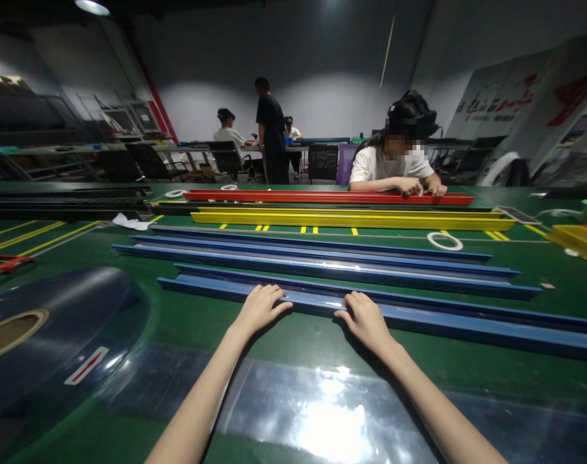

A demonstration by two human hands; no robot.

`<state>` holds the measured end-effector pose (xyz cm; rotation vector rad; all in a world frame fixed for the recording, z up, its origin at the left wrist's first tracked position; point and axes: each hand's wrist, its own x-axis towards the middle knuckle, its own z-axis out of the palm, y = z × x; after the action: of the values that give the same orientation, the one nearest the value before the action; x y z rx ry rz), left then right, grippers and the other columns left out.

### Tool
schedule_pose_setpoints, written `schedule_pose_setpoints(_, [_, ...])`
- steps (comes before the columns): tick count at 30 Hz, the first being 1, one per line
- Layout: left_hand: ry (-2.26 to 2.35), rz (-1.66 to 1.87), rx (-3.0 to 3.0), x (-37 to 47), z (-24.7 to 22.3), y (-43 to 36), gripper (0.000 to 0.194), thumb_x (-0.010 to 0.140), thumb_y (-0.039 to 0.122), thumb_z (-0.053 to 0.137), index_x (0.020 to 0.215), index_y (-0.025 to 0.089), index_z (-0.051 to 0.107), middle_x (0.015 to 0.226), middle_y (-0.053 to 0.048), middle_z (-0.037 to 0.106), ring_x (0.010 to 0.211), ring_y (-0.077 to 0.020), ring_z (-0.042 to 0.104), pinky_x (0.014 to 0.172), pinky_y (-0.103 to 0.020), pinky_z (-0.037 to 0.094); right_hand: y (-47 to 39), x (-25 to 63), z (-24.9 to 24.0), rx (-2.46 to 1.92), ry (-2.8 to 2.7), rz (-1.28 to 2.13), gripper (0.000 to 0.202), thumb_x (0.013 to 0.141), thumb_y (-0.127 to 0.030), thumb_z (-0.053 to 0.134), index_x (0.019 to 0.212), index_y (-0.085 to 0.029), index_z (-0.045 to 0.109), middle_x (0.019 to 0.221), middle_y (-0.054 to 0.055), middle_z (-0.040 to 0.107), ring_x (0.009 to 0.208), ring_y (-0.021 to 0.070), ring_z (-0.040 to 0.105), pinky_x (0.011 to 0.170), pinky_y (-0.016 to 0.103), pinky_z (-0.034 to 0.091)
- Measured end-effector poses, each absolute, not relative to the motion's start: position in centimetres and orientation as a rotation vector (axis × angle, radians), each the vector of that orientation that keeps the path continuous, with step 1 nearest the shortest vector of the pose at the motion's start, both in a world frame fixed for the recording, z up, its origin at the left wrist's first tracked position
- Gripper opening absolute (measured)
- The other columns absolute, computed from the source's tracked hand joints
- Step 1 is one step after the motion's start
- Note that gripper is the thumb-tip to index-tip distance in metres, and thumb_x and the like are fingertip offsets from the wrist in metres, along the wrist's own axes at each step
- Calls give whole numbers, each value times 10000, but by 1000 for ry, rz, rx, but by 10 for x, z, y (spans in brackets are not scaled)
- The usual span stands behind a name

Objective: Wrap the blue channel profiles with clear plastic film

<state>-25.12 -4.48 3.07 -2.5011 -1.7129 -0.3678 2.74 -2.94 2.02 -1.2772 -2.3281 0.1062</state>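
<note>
A long blue U-shaped channel [433, 322] lies across the green table in front of me. My left hand [261, 307] grips its near edge left of centre, fingers bent over the rim and thumb along the side. To the right, my right hand [365, 316] holds the same edge, its fingers curled into the trough. A shiny strip is visible inside the channel between my hands. Below my forearms stretches a wide band of clear plastic film [269, 393], reflecting the lamp. It runs toward a large film roll [80, 309] at left.
More blue channels [322, 263] lie just beyond, then a yellow rail [351, 220] and a red rail [322, 196]. A co-worker [394, 161] bends over the red rail's right end. A white tape ring [444, 241] and a yellow bin [576, 241] are at right.
</note>
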Motion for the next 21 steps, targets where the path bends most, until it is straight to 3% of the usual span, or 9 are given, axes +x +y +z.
schedule_pose_setpoints(12, [-1770, -410, -2425, -249, 32, -48, 397, 857, 534, 417, 1006, 209, 591, 1019, -45, 620, 949, -200, 543, 794, -324, 351, -29, 28, 28, -1289, -2348, 184, 165, 816, -339, 564, 756, -188, 532, 783, 27, 574, 785, 172, 515, 687, 262, 370])
schedule_pose_setpoints(21, [-1729, -469, -2380, -262, 27, -51, 347, 856, 508, 447, 953, 208, 593, 975, -35, 640, 941, -207, 549, 822, -350, 332, -33, 37, 52, -1345, -2369, 345, 120, 786, -289, 592, 814, -185, 539, 841, 24, 558, 762, 147, 517, 648, 238, 368])
